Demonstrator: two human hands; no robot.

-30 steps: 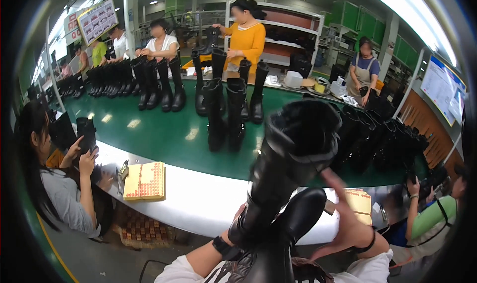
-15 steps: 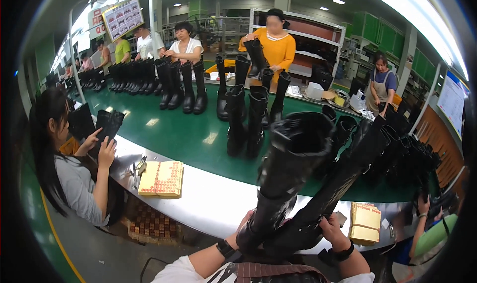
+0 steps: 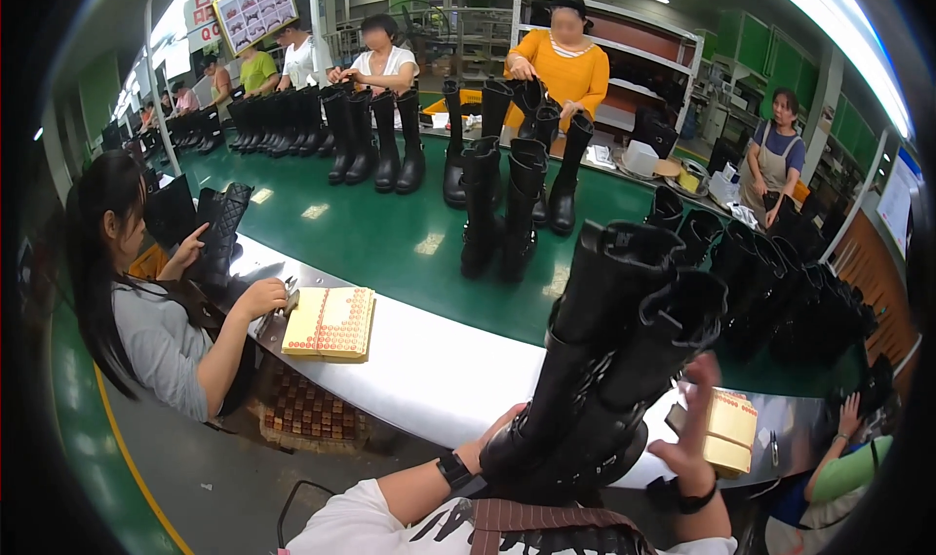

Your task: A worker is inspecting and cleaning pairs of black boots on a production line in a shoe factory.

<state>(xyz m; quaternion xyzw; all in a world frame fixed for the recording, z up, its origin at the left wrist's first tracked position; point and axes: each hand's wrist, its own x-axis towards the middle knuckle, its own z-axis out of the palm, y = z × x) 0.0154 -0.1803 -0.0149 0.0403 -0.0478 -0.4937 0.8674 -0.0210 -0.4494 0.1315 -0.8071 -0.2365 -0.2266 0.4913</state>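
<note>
A pair of tall black boots stands side by side in front of me, slightly tilted with the tops leaning right. My left hand (image 3: 501, 436) is closed on the left boot (image 3: 567, 370), low near its ankle; some of its fingers are hidden. Along the outer side of the right boot (image 3: 632, 399), my right hand (image 3: 690, 436) is raised with its fingers stretched and apart, holding nothing. Metal studs and straps show on both lower parts.
A green conveyor (image 3: 390, 253) bears several boots. On the steel ledge (image 3: 439, 370) lie yellow sticker sheets (image 3: 331, 323) and another stack (image 3: 731, 433). At left, a co-worker's hand (image 3: 261, 298) reaches beside the sheets; other people work across the belt.
The two boots, earlier spread apart, are now together and more upright. My right hand has let go of the right boot's lower part and opened. The co-worker at left has reached toward the sheets.
</note>
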